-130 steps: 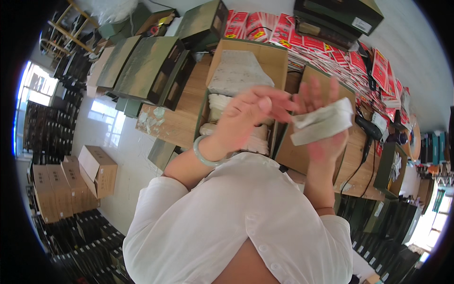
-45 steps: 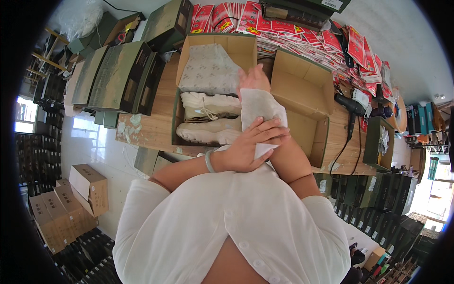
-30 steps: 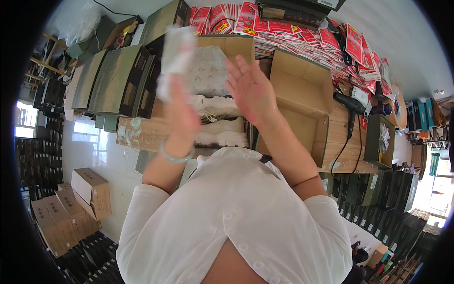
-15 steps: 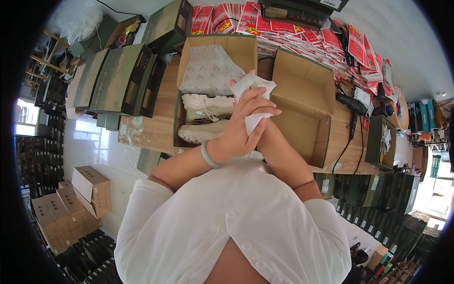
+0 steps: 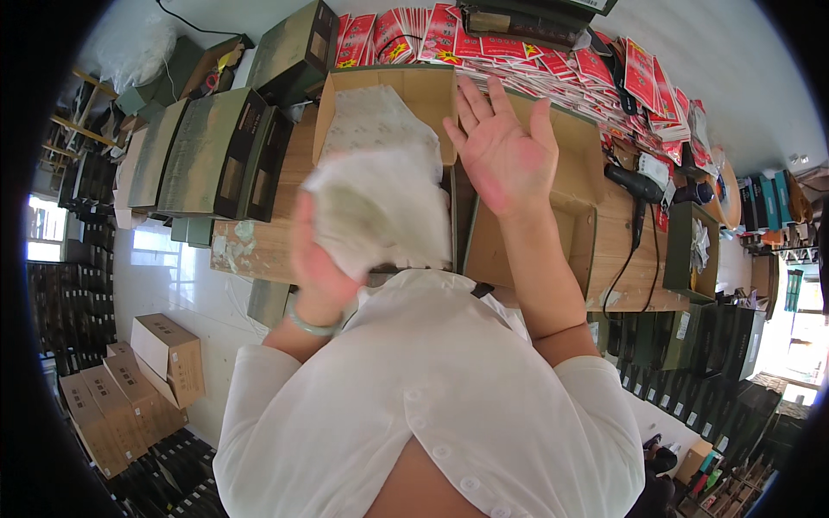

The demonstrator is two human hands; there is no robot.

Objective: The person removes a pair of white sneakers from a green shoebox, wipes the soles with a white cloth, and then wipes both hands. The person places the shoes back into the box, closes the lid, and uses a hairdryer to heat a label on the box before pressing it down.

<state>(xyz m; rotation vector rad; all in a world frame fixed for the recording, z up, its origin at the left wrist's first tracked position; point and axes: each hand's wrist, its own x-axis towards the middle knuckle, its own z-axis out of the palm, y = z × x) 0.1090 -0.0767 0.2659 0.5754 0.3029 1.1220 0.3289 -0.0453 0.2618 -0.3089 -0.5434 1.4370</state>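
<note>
A white wipe [image 5: 389,207] with a brownish stain is spread out and blurred by motion in my left hand [image 5: 319,259], which grips its lower left side. Empty, with fingers spread and palm facing up, my right hand [image 5: 509,164] is held over the gap beside the open cardboard box [image 5: 574,142]. Its palm shows pink patches. Behind the wipe stands an open shoe box [image 5: 393,82] with patterned wrapping paper [image 5: 371,121] folded over its back. The wipe and my left hand hide the shoes inside.
A black hair dryer [image 5: 635,186] with its cord lies at the right of the wooden table [image 5: 250,250]. Red packets [image 5: 553,82] pile up along the back. Dark green boxes [image 5: 207,164] stand at the left, and a small green box [image 5: 695,250] at the right edge.
My hands have moved apart from rubbing together around the crumpled wipe. The left has swung down and left with the wipe opened out; the right has turned palm up, fingers spread.
</note>
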